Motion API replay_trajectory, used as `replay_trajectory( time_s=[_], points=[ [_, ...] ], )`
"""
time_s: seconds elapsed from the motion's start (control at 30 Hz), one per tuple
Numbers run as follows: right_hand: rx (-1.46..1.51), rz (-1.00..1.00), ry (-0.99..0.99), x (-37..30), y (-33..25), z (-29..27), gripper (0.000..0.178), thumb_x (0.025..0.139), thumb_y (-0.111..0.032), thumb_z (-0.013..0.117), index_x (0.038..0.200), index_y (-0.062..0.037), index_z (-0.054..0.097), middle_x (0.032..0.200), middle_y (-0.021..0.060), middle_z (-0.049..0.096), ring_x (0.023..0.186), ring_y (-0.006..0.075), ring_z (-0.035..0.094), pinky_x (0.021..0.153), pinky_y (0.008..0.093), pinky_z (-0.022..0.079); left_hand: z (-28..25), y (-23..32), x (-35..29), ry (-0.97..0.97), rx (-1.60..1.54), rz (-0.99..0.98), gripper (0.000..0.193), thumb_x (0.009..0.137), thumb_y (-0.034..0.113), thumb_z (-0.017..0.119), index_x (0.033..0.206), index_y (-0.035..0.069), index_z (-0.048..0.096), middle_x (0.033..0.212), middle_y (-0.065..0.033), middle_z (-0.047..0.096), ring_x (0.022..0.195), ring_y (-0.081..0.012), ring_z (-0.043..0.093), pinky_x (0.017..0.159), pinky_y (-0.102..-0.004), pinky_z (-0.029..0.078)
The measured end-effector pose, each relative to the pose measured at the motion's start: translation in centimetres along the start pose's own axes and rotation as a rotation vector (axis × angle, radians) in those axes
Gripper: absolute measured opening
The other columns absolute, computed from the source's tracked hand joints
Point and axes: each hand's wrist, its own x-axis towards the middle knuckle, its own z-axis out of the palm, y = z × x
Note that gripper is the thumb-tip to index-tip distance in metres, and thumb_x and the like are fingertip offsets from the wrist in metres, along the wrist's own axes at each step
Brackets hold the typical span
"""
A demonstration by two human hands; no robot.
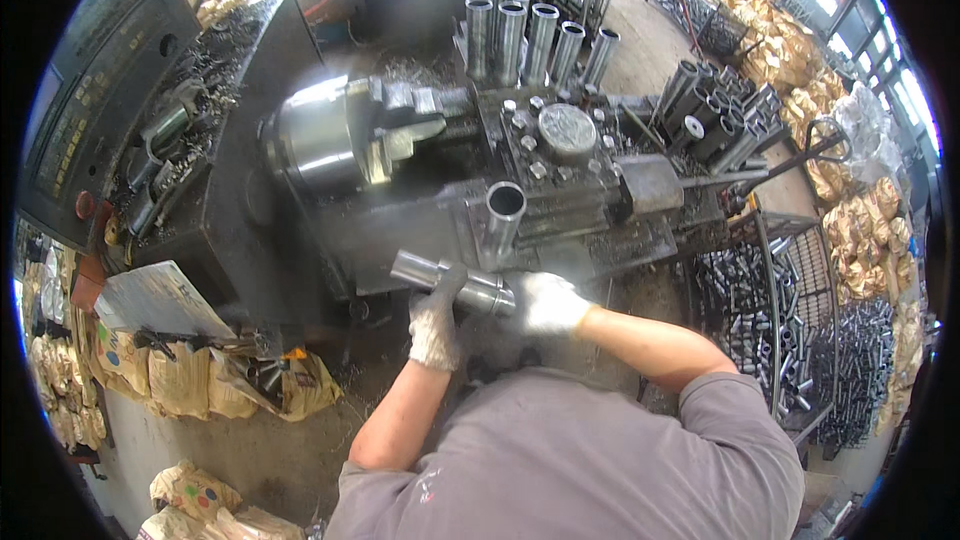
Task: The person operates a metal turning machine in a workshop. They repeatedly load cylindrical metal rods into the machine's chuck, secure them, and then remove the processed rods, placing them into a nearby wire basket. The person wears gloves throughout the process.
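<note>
Both gloved hands are holding one steel tube (452, 283) horizontally in front of lathe (420, 190), just below upright tube (503, 215) standing on carriage. Left hand (435, 320) is closing grip around tube middle. Right hand (547, 302) is closing grip on right end of tube. Chuck (330, 135) is sitting to left. More upright tubes (530, 35) are standing behind.
</note>
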Motion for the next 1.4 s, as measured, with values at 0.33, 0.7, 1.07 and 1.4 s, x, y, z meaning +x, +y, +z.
replay_trajectory(
  time_s=[0.33,0.7,1.07,1.4],
  points=[
    [0.314,-0.010,-0.244,3.1,5.0,4.0,0.071,0.076,-0.027,0.093,0.138,-0.0061,0.066,0.120,0.0157,0.077,0.105,0.0223,0.072,0.093,0.0396,0.058,-7.8,-5.9,4.7,-0.243,-0.501,-0.073,0.065,0.109,0.054,0.043,0.147,0.004,0.057,0.142,-0.0173,0.067,0.130,-0.0362,0.065,0.111,-0.0556,0.051],
    [0.250,-0.021,0.603,-0.6,10.5,-2.6,0.052,0.077,-0.025,0.091,0.122,-0.0084,0.072,0.114,0.0115,0.079,0.104,0.0250,0.077,0.094,0.0386,0.061,-7.2,-0.2,3.8,-0.300,0.626,0.442,0.105,0.083,0.064,0.087,0.156,0.003,0.045,0.110,-0.0106,0.079,0.096,-0.0235,0.077,0.079,-0.0399,0.065],
    [-0.197,0.153,0.756,-3.5,10.7,-0.3,0.037,0.085,-0.031,0.082,0.105,-0.0018,0.070,0.099,0.0261,0.076,0.096,0.0410,0.076,0.085,0.0492,0.061,6.6,2.0,9.6,-0.262,1.077,1.365,0.080,0.069,0.036,0.101,0.134,0.008,0.064,0.113,-0.0158,0.078,0.097,-0.0348,0.078,0.086,-0.0438,0.062],
    [-0.153,-0.248,0.486,3.1,2.6,8.5,0.051,0.089,-0.014,0.067,0.139,-0.0086,0.062,0.104,0.0246,0.075,0.085,0.0431,0.075,0.073,0.0537,0.061,-2.9,6.8,8.2,-0.431,-0.103,0.481,0.066,0.100,0.062,0.069,0.134,0.005,0.065,0.122,-0.0116,0.073,0.109,-0.0292,0.072,0.096,-0.0453,0.061]
  ],
)
